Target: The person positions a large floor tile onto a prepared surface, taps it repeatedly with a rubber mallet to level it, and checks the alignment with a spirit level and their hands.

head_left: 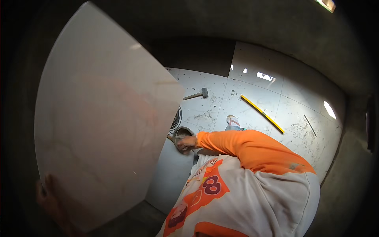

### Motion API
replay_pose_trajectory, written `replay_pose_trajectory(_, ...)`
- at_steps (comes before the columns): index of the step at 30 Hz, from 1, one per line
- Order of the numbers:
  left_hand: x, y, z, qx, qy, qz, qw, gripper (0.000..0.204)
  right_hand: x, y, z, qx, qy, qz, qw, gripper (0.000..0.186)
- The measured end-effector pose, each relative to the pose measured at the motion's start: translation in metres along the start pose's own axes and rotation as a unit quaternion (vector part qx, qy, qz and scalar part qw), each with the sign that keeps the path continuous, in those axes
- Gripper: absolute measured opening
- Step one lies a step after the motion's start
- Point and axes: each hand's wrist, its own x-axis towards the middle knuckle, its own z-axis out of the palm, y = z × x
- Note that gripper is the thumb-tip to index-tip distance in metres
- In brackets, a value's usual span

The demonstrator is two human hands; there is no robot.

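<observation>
A large pale, glossy tile (106, 110) stands tilted on edge and fills the left of the head view. My left hand (47, 197), dim at the lower left, grips the tile's outer edge. To the right of the tile, my right hand (185, 143) reaches over a grey bucket (185, 129) with its fingers bent. Whether those fingers hold the rim or something in the bucket is hard to make out. A wooden handle (170, 138) sticks out beside the bucket, close to my fingers.
A mallet (203, 93) and a yellow spirit level (262, 113) lie on the dusty tiled floor (252, 89). Coiled cable (176, 120) sits by the bucket, partly behind the tile. A thin dark strip (310, 125) lies at the right. Dark walls (276, 19) enclose the floor.
</observation>
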Motion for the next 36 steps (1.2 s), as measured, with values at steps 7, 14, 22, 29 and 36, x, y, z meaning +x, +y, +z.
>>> replay_pose_trajectory(7, 0.073, 0.012, 0.08, -0.217, 0.024, -0.096, 0.971, 0.048, 0.072, -0.16, 0.025, 0.152, -0.189, 0.008, 0.97, 0.031)
replay_pose_trajectory(14, 0.273, -0.046, 0.244, -0.215, -0.031, -0.037, 0.975, 0.047, 0.137, -0.285, 0.007, 0.202, -0.213, -0.04, 0.955, 0.061)
replay_pose_trajectory(22, 0.476, 0.117, 0.469, -0.242, -0.155, 0.141, 0.947, 0.037, 0.235, -0.345, -0.043, 0.399, -0.023, -0.255, 0.881, 0.07)
replay_pose_trajectory(29, 0.578, 0.313, 0.643, -0.193, -0.35, 0.379, 0.834, 0.036, 0.254, -0.391, -0.099, 0.49, 0.11, -0.359, 0.786, 0.069)
replay_pose_trajectory(36, 0.539, 0.578, 0.797, -0.044, -0.375, 0.542, 0.751, 0.058, 0.298, -0.402, -0.205, 0.617, 0.266, -0.377, 0.637, 0.061)
